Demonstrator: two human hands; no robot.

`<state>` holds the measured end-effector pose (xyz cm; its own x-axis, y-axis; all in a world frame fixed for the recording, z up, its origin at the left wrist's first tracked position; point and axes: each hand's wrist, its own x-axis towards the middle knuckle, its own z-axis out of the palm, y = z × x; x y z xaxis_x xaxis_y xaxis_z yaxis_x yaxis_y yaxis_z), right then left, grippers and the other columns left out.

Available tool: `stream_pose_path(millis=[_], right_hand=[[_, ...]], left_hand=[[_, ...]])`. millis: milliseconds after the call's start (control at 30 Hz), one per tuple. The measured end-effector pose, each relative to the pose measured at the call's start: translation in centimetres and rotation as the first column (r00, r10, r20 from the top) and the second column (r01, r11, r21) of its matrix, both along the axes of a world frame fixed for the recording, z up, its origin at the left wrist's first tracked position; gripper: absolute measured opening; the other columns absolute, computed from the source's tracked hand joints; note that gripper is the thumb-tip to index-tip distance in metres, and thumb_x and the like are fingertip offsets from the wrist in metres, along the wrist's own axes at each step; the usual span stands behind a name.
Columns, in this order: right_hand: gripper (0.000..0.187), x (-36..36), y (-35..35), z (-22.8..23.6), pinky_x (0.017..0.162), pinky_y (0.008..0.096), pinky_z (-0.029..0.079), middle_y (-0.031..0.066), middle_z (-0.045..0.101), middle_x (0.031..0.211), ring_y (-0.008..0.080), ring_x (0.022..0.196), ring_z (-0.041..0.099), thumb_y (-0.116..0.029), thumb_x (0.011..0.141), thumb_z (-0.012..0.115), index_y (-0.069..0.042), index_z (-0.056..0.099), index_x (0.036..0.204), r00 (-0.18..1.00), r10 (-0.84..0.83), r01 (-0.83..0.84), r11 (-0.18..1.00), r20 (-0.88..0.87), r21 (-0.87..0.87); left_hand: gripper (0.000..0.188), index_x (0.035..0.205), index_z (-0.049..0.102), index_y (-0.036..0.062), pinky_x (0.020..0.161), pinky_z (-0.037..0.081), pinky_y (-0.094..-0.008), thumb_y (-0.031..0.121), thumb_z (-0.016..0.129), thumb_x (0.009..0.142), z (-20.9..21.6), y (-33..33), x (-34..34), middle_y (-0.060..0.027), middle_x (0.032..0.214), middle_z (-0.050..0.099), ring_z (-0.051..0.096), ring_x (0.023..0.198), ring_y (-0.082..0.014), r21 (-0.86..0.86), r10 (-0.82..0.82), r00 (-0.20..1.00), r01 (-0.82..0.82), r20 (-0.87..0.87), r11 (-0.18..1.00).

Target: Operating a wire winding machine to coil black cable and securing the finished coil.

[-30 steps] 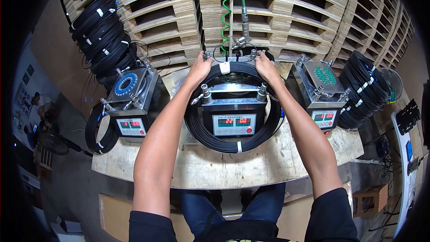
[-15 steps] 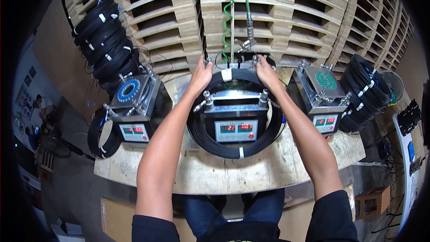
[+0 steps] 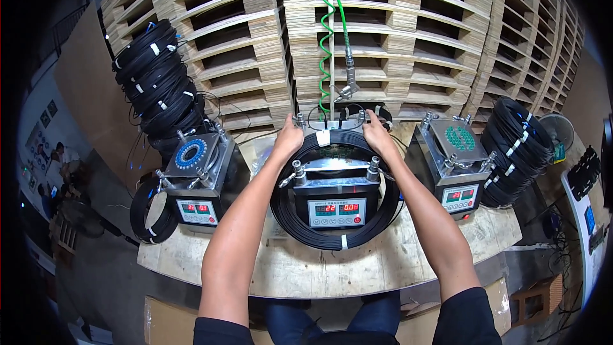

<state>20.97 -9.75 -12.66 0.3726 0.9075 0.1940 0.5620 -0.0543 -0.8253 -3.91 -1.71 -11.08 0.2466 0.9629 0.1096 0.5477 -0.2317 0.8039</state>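
My left hand (image 3: 290, 137) is closed around the back left metal post (image 3: 301, 119) of the middle polishing-type machine (image 3: 337, 172). At the back right metal post (image 3: 362, 117), my right hand (image 3: 378, 134) is closed in the same way; both sets of fingertips are partly hidden. A coil of black cable (image 3: 341, 241) rings the machine, bound with white tape. Two front posts with small levers stand on its top plate, and red digits glow on the front panel (image 3: 337, 213). My forearms pass either side of the coil.
Similar machines stand left (image 3: 199, 179) with a blue ring plate and right (image 3: 456, 166) with green pieces. Stacked black cable coils (image 3: 156, 83) rise at the far left, more coils (image 3: 517, 153) at the right. A green air hose (image 3: 345, 38) hangs before wooden pallets (image 3: 223, 32).
The view has tilted up, so the bench and machines appear lower. Both hands stay at the back posts. The hanging hose fitting has shifted slightly left against the pallets.
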Motion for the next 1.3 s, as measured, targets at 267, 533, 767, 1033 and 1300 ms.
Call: stream_pose_path(millis=[267,533,767,1033,1300], right_hand=[[0.068,0.5,0.8,-0.3,0.116,0.0402,0.034,0.0319,0.047,0.145,0.0429,0.134,0.049,-0.021,0.092,0.047,-0.006,0.028,0.156,0.999,0.033,-0.031,0.998,0.032,-0.061],[0.063,-0.1,-0.5,0.7,0.109,0.0481,0.041,0.0354,0.057,0.131,0.0481,0.125,0.054,-0.022,0.094,0.047,-0.01,0.033,0.154,0.99,0.009,-0.002,0.999,0.142,-0.05],[0.064,0.8,0.1,-0.3,0.114,0.0431,0.036,0.0275,0.041,0.152,0.0452,0.134,0.048,-0.022,0.094,0.049,-0.011,0.03,0.154,0.992,0.125,-0.125,0.989,-0.004,0.074],[0.059,-0.5,-0.5,0.5,0.109,0.0471,0.041,0.0299,0.058,0.134,0.0475,0.127,0.054,-0.035,0.099,0.046,-0.014,0.034,0.152,0.999,-0.004,0.003,1.0,0.036,0.016],[0.058,-0.4,-0.4,0.1,0.11,0.0466,0.04,0.0298,0.055,0.138,0.0467,0.128,0.052,-0.036,0.099,0.042,-0.014,0.036,0.153,0.994,-0.032,0.029,0.999,0.106,0.028]], left_hand=[[0.078,0.157,0.028,0.0141,0.109,0.042,-0.0453,0.008,0.047,0.082,-0.3,0.1,0.6,-0.0318,0.133,0.058,0.056,0.125,-0.0448,0.062,0.02,0.995,-0.026,0.101,0.998],[0.074,0.159,0.023,0.0057,0.118,0.027,-0.038,0.014,0.052,0.091,0.5,-0.7,0.7,-0.028,0.155,0.038,0.036,0.146,-0.0363,-0.154,0.007,0.989,0.016,0.151,0.988],[0.084,0.16,0.014,0.0055,0.115,0.03,-0.0364,0.011,0.059,0.09,0.4,-0.4,0.2,-0.0313,0.157,0.032,0.037,0.145,-0.0354,-0.132,-0.037,0.979,0.064,0.198,0.989],[0.089,0.161,0.012,0.0044,0.114,0.03,-0.0337,0.005,0.057,0.084,-0.3,0.2,-0.5,-0.0304,0.155,0.036,0.039,0.142,-0.0335,-0.112,-0.103,0.956,0.138,0.275,0.984],[0.084,0.158,0.02,0.004,0.114,0.035,-0.0397,0.029,0.062,0.09,0.0,-0.4,0.1,-0.0315,0.146,0.048,0.047,0.137,-0.0394,-0.129,-0.002,0.99,0.021,0.142,0.991]])
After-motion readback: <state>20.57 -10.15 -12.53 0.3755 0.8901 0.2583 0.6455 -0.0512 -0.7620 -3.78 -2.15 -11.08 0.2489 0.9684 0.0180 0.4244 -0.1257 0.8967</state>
